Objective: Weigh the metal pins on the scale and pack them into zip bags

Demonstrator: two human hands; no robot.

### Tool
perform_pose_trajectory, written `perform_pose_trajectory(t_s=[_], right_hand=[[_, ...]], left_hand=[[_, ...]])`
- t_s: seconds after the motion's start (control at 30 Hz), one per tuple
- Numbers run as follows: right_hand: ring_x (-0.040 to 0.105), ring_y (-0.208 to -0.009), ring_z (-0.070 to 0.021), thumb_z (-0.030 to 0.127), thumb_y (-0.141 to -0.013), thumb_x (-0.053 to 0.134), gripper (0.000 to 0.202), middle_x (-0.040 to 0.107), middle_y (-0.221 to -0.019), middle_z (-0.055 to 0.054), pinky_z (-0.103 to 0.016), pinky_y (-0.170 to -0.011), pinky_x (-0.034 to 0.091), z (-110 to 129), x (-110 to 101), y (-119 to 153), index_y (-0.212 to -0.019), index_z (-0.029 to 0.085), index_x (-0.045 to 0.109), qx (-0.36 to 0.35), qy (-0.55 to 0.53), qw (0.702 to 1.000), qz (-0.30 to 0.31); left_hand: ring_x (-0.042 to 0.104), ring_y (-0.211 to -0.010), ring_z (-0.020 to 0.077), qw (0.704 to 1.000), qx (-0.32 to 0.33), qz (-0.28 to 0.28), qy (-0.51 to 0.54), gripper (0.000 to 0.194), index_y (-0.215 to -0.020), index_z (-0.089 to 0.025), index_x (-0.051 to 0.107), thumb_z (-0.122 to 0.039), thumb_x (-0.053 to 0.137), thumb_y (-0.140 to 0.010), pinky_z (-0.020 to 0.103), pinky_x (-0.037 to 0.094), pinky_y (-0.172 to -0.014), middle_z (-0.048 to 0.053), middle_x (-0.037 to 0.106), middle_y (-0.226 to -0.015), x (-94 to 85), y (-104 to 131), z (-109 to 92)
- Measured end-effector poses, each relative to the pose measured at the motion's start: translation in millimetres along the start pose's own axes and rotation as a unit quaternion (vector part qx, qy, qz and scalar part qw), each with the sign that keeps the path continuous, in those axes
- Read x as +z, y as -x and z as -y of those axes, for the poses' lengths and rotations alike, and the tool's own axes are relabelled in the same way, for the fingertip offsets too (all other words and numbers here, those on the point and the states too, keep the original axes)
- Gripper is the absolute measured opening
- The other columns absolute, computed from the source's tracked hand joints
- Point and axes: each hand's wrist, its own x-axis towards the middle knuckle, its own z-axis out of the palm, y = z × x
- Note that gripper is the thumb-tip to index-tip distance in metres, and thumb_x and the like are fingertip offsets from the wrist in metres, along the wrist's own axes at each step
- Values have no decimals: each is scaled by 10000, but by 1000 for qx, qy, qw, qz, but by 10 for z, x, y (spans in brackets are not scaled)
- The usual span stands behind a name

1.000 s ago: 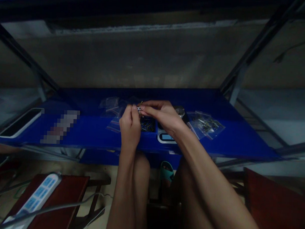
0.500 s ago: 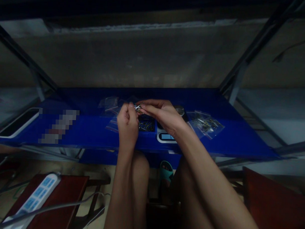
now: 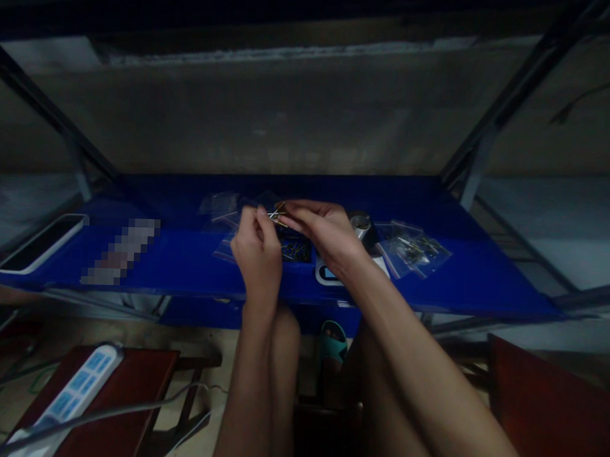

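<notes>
A small cluster of thin metal pieces was held up between the two hands, above the desk and about over the far part of the blue bin. The brightest piece had its long axis on a slant: one end pointed up and right, away from the person, the other down and left toward the left hand. A yellowish one beneath it lay flatter, running roughly side to side. Which ends were heads or tips was too small to tell. The left grip was pinched on the pieces, thumb against fingers. The right hand had its fingertips bent in at their right-hand ends; whether that grip was clamped on any could not be told. More such pieces filled the bin, pointing every which way. Just right of it, partly under the right forearm, stood the scale. Clear bags lay left of the hands, and bags with metal pieces inside lay farther right
</notes>
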Motion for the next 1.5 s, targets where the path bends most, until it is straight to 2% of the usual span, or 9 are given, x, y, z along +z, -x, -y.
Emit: perform_pose_trajectory(t_s=[0.23, 0.53, 0.7, 0.8, 0.87, 0.97, 1.17, 1.37, 1.5], right_hand=[[786, -922, -146, 83, -877, 740, 126, 820, -904, -34, -316, -1047, 613, -38, 33, 23, -802, 158, 807, -1, 21, 1000, 0], [788, -889, -168, 182, -929, 714, 132, 821, -908, -64, -265, -813, 662, 2, -107, -39, -840, 168, 810, -7, 102, 994, 38], [756, -962, -220, 514, -980, 669, 325, 808, -991, -55, -258, -656, 564, -35, -131, -34, -949, 223, 809, -131, 298, 945, 31], [719, -852, -179, 561, -954, 685, 377, 783, -970, -27, -255, -682, 517, -40, -32, 53, -1149, 249, 771, -194, 336, 921, 38], [667, -741, -153, 548, -923, 730, 372, 749, -875, -19, -256, -658, 484, -73, 35, 89, -1095, 221, 770, -209, 351, 912, 49], [629, -688, -137, 558, -902, 749, 345, 706, -779, -6, -252, -620, 458, -155, 86, 89, -900, 213, 747, -216, 313, 923, 52], [558, -505, -108, 601, -813, 811, 413, 640, -613, 43, -243, -490, 443, -180, 111, 111, -756, 238, 623, -119, 125, 984, 35], [572, -542, -88, 474, -792, 837, 313, 680, -675, 35, -222, -539, 489, -166, 71, 218, -791, 222, 650, -62, 20, 998, -11], [597, -562, -103, 463, -765, 858, 322, 692, -687, 25, -238, -559, 508, -156, 31, 230, -813, 222, 650, -89, 20, 995, -41]], left_hand=[[413, -553, 117, 997, -15, -30, -66, 289, -769, -224, 418, -213, 495, -1048, 298, 229, -601, -48, 456, -630, 18, 12, -61], [421, -511, 105, 978, -108, -3, 178, 414, -717, -231, 415, -413, 509, -1076, 241, 330, -517, -52, 448, -577, 43, -10, 130], [413, -504, 98, 976, -112, 13, 185, 415, -728, -230, 425, -442, 519, -1072, 236, 321, -502, -55, 445, -582, 50, -3, 140], [422, -538, 100, 979, -93, 3, 181, 394, -722, -226, 426, -386, 531, -1066, 233, 340, -528, -53, 437, -602, 51, -7, 101], [444, -567, 97, 980, -75, -14, 181, 386, -714, -219, 435, -362, 550, -1053, 226, 367, -550, -48, 454, -625, 45, -13, 87], [425, -531, 89, 975, -85, -8, 206, 406, -707, -219, 434, -402, 562, -1046, 217, 359, -513, -56, 442, -602, 43, -14, 82], [391, -405, 76, 964, -116, 32, 237, 435, -704, -232, 423, -454, 543, -1058, 211, 288, -399, -74, 429, -517, 89, 37, -62], [494, -458, 91, 970, -103, 47, 214, 371, -737, -235, 442, -380, 534, -1066, 207, 366, -443, -63, 505, -546, 102, 77, -201], [524, -529, 94, 983, -71, 43, 162, 357, -731, -224, 464, -345, 554, -1055, 206, 388, -503, -53, 521, -589, 100, 92, -212]])
